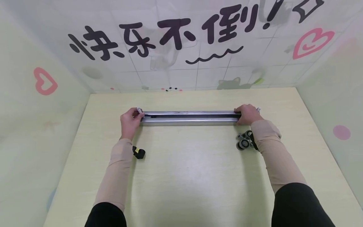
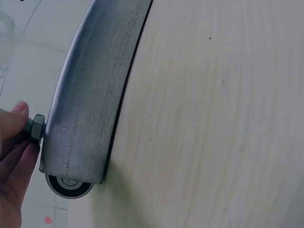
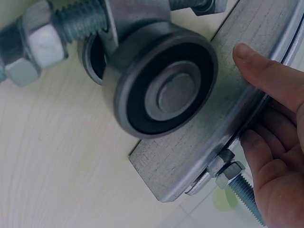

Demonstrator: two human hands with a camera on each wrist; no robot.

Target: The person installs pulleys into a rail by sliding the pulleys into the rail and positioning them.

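A long metal channel rail [image 1: 190, 122] lies crosswise on the table, its slot running lengthwise. At its left end my left hand [image 1: 130, 123] pinches a threaded bolt with a hex nut [image 2: 38, 127] between thumb and fingers. Below that nut, a roller wheel [image 2: 71, 187] pokes out of the rail's end. My right hand [image 1: 248, 114] grips the rail near its right end, thumb on the outer face and fingers curled at the slotted side. Beside those fingers, a second bolt [image 3: 243, 190] with two nuts juts from the slot.
A loose roller trolley [image 1: 244, 141] with bearing wheels and a bolt sits just in front of the rail's right end, by my right forearm. Next to my left forearm is a small black and yellow object [image 1: 139, 153]. Printed panels [image 1: 170, 75] border the table [image 1: 190, 176] at the back and sides.
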